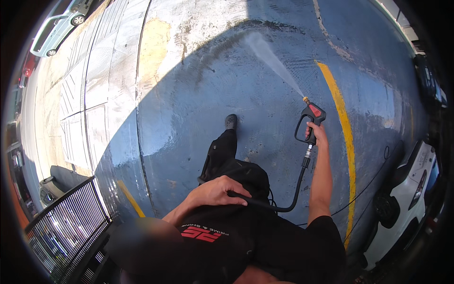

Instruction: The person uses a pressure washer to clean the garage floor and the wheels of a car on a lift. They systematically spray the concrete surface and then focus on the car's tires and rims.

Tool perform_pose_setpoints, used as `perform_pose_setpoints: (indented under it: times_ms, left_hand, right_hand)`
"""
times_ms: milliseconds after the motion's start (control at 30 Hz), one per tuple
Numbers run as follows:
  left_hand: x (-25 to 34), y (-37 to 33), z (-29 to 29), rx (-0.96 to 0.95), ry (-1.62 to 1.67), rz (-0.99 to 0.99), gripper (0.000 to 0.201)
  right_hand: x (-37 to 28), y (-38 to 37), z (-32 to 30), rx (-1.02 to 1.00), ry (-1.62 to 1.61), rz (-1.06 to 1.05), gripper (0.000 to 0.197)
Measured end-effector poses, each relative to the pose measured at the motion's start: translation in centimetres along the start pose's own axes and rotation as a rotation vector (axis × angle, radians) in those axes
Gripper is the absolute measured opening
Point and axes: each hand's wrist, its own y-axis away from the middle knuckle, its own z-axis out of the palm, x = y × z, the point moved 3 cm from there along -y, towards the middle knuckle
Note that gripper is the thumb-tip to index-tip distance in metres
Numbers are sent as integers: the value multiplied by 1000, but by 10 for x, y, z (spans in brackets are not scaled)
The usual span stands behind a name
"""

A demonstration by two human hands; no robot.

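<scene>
My right hand (317,132) is wrapped around the grip of a black and red pressure washer gun (313,113), its brass nozzle tip pointing away from me. From that tip a white fan of water (274,61) sprays up and to the left, striking the wet blue floor (265,128) near a dark wet streak. A black hose (283,208) hangs from a metal coupling under the grip and curves back towards my waist. Against my body, my left hand (220,190) is closed around that hose. My fingertips on the trigger are partly hidden by the guard.
A yellow painted line (340,109) runs along the right side. Beyond it stands a white car (402,203), with a thin black cable on the floor nearby. A slatted metal fence (71,227) rises at the lower left. A light-coloured van (61,28) is parked at the far left.
</scene>
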Motion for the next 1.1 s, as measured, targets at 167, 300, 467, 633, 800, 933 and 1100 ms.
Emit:
perform_pose_setpoints:
  times_ms: [167,300,467,633,800,933,1100]
  left_hand:
    - [15,-31,-27,79,8,-11,32]
    - [24,-38,-34,153,-74,-3,34]
    - [41,-46,-6,298,-24,-34,34]
    - [30,-43,43,482,-95,-107,35]
    - [20,-34,89,643,-68,-99,34]
    - [14,-20,111,788,-7,-110,33]
    - [-15,18,131,974,-22,-183,32]
  right_hand:
    - [-81,-48,18,-154,161,-41,19]
    - [-142,-71,47,-139,120,-179,21]
    - [-196,-76,80,-319,477,-216,21]
    - [-215,-81,99,-158,500,-555,22]
    - [-176,-5,155,-381,1095,-503,45]
    - [-121,32,190,-541,1395,-762,53]
    - [-116,62,243,-388,1404,-960,52]
